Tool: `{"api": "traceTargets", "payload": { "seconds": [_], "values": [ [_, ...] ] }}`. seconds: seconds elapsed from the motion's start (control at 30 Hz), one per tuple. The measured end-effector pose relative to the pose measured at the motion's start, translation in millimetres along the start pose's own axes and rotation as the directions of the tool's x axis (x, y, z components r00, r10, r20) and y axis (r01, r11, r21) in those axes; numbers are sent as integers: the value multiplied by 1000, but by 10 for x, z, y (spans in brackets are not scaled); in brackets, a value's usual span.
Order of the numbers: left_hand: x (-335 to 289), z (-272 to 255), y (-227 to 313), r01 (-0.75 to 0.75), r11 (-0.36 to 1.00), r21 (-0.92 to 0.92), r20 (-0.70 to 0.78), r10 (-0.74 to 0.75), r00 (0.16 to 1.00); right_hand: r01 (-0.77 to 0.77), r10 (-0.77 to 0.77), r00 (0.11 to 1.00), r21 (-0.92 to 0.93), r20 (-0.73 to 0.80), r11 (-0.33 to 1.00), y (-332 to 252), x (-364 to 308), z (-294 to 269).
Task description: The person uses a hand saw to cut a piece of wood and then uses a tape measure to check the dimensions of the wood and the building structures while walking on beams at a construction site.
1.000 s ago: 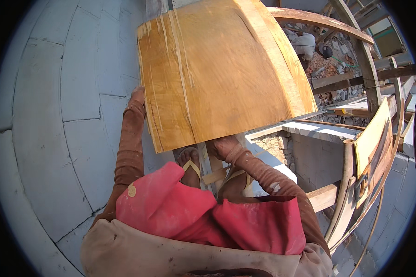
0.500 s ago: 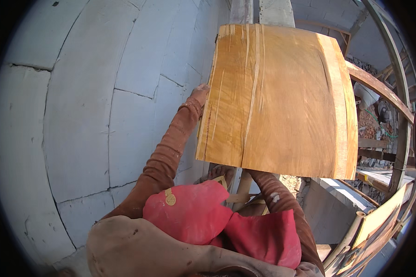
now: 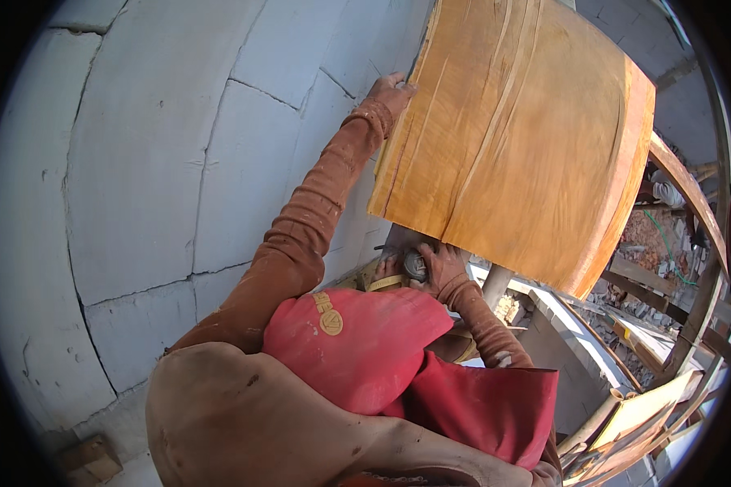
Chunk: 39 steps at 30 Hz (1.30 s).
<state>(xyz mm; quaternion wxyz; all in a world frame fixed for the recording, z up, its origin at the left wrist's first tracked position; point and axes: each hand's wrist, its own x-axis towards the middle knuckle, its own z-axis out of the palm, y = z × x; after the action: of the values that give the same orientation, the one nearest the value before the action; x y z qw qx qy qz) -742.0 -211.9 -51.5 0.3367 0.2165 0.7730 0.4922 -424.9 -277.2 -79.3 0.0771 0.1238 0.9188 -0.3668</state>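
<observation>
Right fingers now out from under panel

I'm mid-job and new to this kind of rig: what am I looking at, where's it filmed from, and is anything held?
There's no machine: these are a person's bare hands, seen from above by a wide fisheye camera on their head, so straight edges bend. The left hand is on the left edge of a wooden sheet. The right hand touches a small round object by its near edge. How firmly either grips is unclear. Pale blockwork lies left; a curved beam and rubble show right.
</observation>
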Motion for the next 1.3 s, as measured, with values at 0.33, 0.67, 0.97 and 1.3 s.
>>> {"api": "traceTargets", "payload": {
  "seconds": [0.33,0.67,0.97,1.3],
  "values": [
    [-36,-84,215,-37,999,9,-30,37,999,-116,127,972,68,-199,991,203,87,361],
    [-97,31,463,33,991,-127,196,-8,981,-266,266,957,14,-120,964,310,116,241],
    [-19,-38,310,61,978,-199,154,-30,988,-164,116,986,855,123,491,280,-1347,-1286],
    [417,-141,216,-40,995,-96,-41,36,999,-92,931,223,944,-291,317,2753,-1302,-1453]
  ]
}}
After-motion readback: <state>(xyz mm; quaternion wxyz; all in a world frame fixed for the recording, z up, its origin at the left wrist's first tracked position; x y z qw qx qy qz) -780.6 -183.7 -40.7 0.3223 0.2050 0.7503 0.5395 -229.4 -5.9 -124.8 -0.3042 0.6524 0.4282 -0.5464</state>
